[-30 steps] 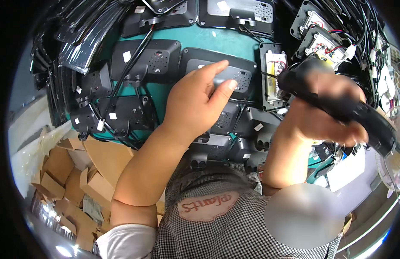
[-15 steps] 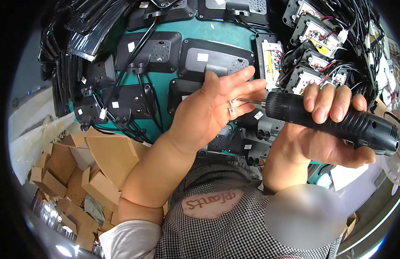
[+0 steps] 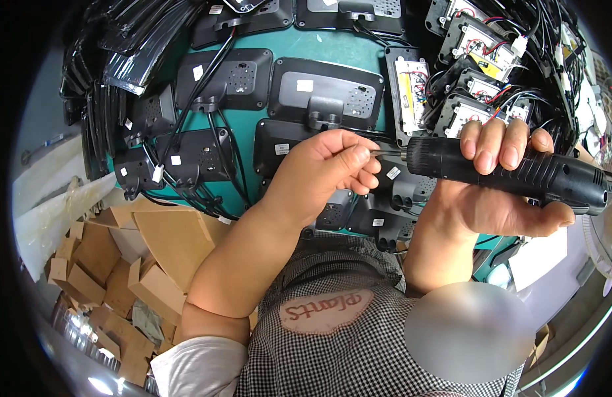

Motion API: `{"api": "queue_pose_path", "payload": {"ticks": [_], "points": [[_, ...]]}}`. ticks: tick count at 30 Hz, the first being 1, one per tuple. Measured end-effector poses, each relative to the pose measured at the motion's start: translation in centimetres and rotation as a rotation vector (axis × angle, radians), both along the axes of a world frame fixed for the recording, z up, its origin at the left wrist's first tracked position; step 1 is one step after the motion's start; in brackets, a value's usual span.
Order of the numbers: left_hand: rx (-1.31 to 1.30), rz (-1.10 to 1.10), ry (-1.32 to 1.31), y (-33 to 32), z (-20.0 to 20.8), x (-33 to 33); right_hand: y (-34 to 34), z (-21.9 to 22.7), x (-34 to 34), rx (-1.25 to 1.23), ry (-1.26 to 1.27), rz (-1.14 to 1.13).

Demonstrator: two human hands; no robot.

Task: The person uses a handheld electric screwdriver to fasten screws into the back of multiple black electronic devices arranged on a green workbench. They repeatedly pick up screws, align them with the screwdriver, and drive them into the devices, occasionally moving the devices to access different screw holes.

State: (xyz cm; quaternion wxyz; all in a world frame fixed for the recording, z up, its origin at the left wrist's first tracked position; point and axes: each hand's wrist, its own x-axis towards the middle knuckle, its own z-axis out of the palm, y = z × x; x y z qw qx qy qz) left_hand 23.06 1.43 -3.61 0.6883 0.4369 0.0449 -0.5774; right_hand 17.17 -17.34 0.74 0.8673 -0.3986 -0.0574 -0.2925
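Note:
My right hand [image 3: 491, 192] is wrapped around a black electric screwdriver [image 3: 517, 172], held level with its bit pointing left. The thin metal bit [image 3: 388, 153] reaches to the fingertips of my left hand [image 3: 339, 162]. That hand is closed, thumb pressed against the index finger at the bit's tip, the other fingers curled in. The small silver screws seen in it a moment ago are hidden by the fingers. Just beyond my left hand lies a black device housing [image 3: 326, 89], its back up, with a white label and a bracket.
More black housings [image 3: 223, 79] with cables cover the green table mat [image 3: 322, 41]. At the right are opened units [image 3: 478, 46] with coloured wires. Black panels in clear wrap [image 3: 130, 63] are stacked at the left. Cardboard boxes [image 3: 160, 284] sit below left.
My left hand was open with small screws lying on its fingers; it has closed, thumb and finger pinching at the bit's tip. The screwdriver's rear end has risen slightly in the picture.

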Motion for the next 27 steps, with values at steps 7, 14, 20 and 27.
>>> {"api": "queue_pose_path", "payload": {"ticks": [7,14,20,27], "points": [[-0.117,0.203,0.077,-0.4,-1.6,-0.9,-0.7,0.3,-0.1,0.016,-0.003,-0.015],[-0.184,0.182,0.175,-0.2,-1.4,-0.5,-0.7,0.8,-0.4,0.044,0.011,-0.038],[-0.118,0.128,0.188,0.0,-0.6,0.2,-0.9,1.1,-0.4,0.071,0.016,-0.053],[-0.172,0.214,0.183,-1.4,0.1,0.1,-0.8,1.1,-0.4,0.078,0.020,-0.042]]}}
